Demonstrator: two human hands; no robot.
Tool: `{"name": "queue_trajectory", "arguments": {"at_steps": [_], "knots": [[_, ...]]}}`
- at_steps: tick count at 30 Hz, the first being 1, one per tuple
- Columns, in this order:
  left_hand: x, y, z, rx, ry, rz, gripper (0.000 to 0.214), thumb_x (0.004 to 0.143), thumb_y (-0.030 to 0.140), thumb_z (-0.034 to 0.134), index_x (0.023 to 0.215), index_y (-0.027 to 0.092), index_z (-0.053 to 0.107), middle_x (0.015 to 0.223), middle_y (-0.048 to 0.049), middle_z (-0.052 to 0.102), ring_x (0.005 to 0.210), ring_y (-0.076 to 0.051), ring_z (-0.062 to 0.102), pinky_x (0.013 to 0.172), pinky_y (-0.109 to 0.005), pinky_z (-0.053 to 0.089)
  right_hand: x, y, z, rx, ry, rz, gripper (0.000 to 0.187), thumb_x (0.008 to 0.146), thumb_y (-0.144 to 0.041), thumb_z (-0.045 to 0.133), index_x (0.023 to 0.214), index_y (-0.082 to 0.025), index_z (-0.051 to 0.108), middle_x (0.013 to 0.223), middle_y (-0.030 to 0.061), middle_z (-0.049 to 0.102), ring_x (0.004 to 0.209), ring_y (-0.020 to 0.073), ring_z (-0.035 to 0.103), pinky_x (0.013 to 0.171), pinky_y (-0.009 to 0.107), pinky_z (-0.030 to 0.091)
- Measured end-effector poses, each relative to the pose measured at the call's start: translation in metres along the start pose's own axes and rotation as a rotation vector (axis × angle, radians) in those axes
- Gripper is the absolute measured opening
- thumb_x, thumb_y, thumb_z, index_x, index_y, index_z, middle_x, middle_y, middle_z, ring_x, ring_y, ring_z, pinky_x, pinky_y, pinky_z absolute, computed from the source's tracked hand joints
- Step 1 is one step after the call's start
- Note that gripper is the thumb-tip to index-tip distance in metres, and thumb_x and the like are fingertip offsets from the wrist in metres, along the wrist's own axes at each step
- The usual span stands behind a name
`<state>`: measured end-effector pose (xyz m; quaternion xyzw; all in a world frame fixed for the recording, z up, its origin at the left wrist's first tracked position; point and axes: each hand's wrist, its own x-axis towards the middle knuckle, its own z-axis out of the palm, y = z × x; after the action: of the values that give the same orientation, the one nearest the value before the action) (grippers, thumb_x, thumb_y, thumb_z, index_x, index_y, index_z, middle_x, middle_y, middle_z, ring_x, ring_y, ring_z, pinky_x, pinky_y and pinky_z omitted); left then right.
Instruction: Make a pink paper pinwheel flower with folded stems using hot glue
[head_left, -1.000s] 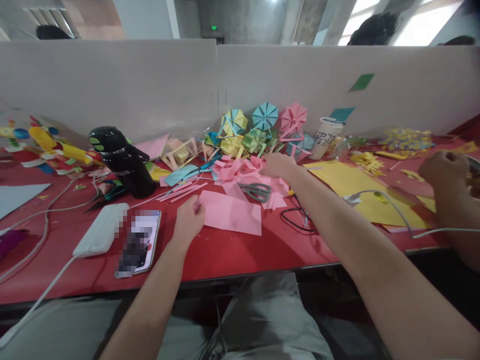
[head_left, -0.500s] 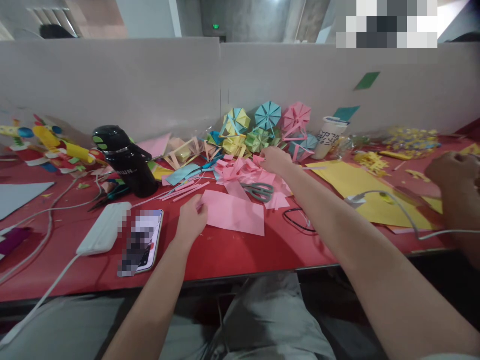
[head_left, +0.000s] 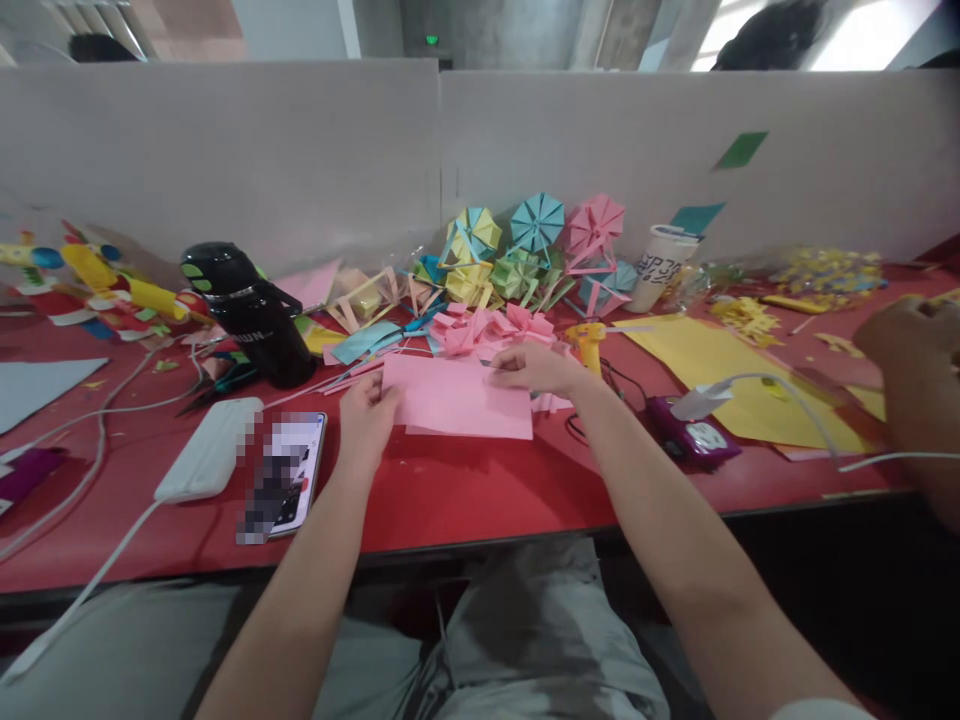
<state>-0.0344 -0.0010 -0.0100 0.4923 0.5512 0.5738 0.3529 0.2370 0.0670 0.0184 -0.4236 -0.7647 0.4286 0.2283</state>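
A flat sheet of pink paper [head_left: 457, 405] is held just in front of me, above the red table. My left hand [head_left: 367, 410] pinches its left edge between thumb and fingers. My right hand [head_left: 536, 370] has its fingers closed at the sheet's upper right edge. Behind the sheet lies a heap of folded pink paper pieces [head_left: 480, 330]. Thin pink paper strips [head_left: 349, 378] lie just beyond my left hand. The scissors are almost wholly covered by the sheet and my right hand. A yellow glue gun [head_left: 589, 343] stands past my right wrist.
Folded paper lanterns [head_left: 537, 224] are stacked at the back by a paper cup [head_left: 660, 270]. A black bottle [head_left: 259, 325], white power bank [head_left: 210, 450] and phone [head_left: 300, 470] stand left. Yellow paper [head_left: 742, 385], a purple power adapter [head_left: 690, 435] and another person's hand [head_left: 911, 345] are right.
My right hand has come back from the pink heap to the sheet's upper edge. The sheet has been raised and shifted slightly left, covering the scissors. My left hand keeps its hold.
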Motion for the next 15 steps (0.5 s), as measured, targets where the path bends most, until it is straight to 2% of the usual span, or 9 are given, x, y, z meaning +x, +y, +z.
{"name": "queue_trajectory", "arguments": {"at_steps": [4,6,7,10,12,15], "knots": [[0.000,0.002,0.000,-0.057,0.068,-0.018,0.039,0.067,0.037,0.073,0.097,0.012,0.071,0.086,-0.0080,0.077,0.080,-0.022,0.071,0.076,-0.031,0.055,-0.001,0.006,0.011,0.390,0.273,0.085,0.033,0.066,-0.045,0.082,0.084,-0.020,0.070,0.082,0.0031,0.072,0.071,0.0152,0.064,0.065,0.028,0.052],[0.002,-0.001,0.000,-0.033,0.099,-0.004,0.037,0.067,0.035,0.073,0.097,0.012,0.071,0.088,-0.0084,0.077,0.081,-0.021,0.072,0.077,-0.031,0.056,-0.001,0.008,0.015,0.493,0.414,0.111,0.035,0.069,-0.045,0.080,0.091,-0.020,0.069,0.088,0.0055,0.073,0.075,0.0170,0.067,0.069,0.031,0.056],[0.003,-0.002,0.001,-0.020,0.115,0.007,0.036,0.068,0.033,0.072,0.097,0.012,0.071,0.089,-0.0084,0.077,0.082,-0.021,0.072,0.079,-0.031,0.056,-0.001,0.008,0.017,0.519,0.445,0.108,0.036,0.072,-0.046,0.078,0.096,-0.020,0.068,0.092,0.0069,0.073,0.079,0.0182,0.069,0.071,0.032,0.057],[0.005,-0.007,0.002,0.000,0.146,0.074,0.033,0.068,0.026,0.069,0.099,0.013,0.070,0.094,-0.0081,0.077,0.087,-0.020,0.072,0.083,-0.031,0.057,0.000,0.011,0.024,0.536,0.403,0.060,0.038,0.077,-0.046,0.073,0.105,-0.019,0.068,0.099,0.0087,0.075,0.087,0.0207,0.071,0.080,0.035,0.059],[0.006,-0.008,0.004,-0.021,0.128,0.096,0.036,0.068,0.022,0.068,0.103,0.013,0.069,0.096,-0.0079,0.077,0.089,-0.021,0.073,0.084,-0.032,0.058,0.002,0.015,0.030,0.501,0.398,0.016,0.037,0.074,-0.042,0.075,0.102,-0.018,0.070,0.098,0.0076,0.075,0.088,0.0210,0.071,0.083,0.036,0.058],[0.006,-0.007,0.007,-0.042,0.054,0.090,0.036,0.068,0.017,0.066,0.104,0.015,0.068,0.096,-0.0066,0.077,0.087,-0.021,0.073,0.082,-0.034,0.059,0.006,0.026,0.035,0.391,0.446,-0.034,0.030,0.070,-0.034,0.074,0.094,-0.016,0.071,0.090,0.0059,0.074,0.085,0.0215,0.069,0.078,0.035,0.057]]}}
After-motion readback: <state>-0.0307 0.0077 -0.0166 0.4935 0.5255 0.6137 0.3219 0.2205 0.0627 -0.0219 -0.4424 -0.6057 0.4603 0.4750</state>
